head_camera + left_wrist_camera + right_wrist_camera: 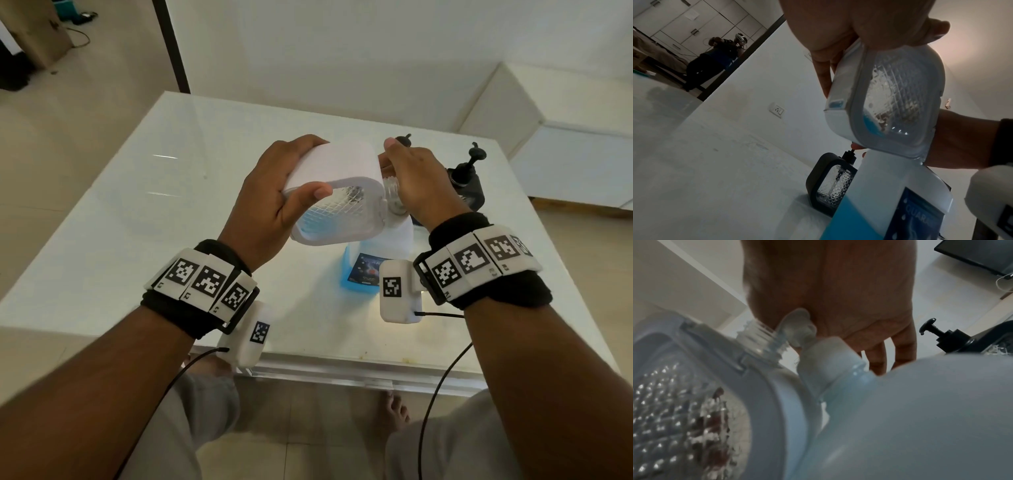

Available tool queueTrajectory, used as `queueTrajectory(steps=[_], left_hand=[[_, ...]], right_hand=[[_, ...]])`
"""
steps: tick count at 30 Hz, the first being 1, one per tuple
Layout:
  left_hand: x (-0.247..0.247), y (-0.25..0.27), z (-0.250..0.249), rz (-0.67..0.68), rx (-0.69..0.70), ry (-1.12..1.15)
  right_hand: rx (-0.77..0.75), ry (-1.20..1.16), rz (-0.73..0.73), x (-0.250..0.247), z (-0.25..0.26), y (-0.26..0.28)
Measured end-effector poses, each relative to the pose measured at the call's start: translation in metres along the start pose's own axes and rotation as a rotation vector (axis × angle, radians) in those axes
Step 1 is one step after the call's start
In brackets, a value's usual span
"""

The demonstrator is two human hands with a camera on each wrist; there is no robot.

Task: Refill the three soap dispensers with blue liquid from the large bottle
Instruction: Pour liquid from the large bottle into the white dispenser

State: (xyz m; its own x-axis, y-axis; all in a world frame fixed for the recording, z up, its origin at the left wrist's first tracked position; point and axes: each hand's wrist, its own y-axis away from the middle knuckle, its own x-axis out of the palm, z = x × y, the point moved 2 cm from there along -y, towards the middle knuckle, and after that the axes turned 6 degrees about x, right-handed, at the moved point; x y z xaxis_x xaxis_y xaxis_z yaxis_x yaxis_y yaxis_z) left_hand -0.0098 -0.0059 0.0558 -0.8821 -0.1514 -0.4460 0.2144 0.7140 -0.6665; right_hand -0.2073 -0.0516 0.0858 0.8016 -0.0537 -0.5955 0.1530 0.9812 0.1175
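The left hand (270, 205) grips a white soap dispenser (337, 192), tipped sideways above the surface (137, 219). The right hand (416, 181) pinches its clear pump top (797, 326) beside the open neck. The large bottle (373, 263) stands below, towards the near edge; two dark dispensers (467, 185) stand towards the far right corner.

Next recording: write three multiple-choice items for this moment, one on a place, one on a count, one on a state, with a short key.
1. Where is the white dispenser?
A. on the floor
B. held tilted above the table by the left hand
C. behind the wall

2. How many black dispensers stand on the table?
A. two
B. none
C. five

3. The white dispenser's neck is:
A. uncapped
B. fitted with a pump
C. taped over

Key: B, the head view shows it gripped in the air; A, two black pumps show behind the right hand; A, bare threads show.
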Motion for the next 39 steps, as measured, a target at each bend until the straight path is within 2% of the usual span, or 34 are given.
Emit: queueTrajectory(steps=[12,23,30,39], left_hand=[[-0.0009,0.0005,0.0002,-0.015,0.005,0.000],[-0.0004,0.0010,-0.0009,-0.015,0.006,0.005],[-0.0010,0.0006,0.0003,-0.011,0.009,-0.003],[-0.0013,0.0006,-0.0002,-0.004,0.002,0.000]], right_hand=[[-0.035,0.027,-0.036,-0.0033,0.0064,-0.0010],[0.024,-0.010,0.009,0.0016,0.0005,0.0008],[-0.012,-0.052,-0.064,-0.0037,0.0081,0.0010],[0.023,-0.060,-0.024,0.0020,0.0054,0.0043]])
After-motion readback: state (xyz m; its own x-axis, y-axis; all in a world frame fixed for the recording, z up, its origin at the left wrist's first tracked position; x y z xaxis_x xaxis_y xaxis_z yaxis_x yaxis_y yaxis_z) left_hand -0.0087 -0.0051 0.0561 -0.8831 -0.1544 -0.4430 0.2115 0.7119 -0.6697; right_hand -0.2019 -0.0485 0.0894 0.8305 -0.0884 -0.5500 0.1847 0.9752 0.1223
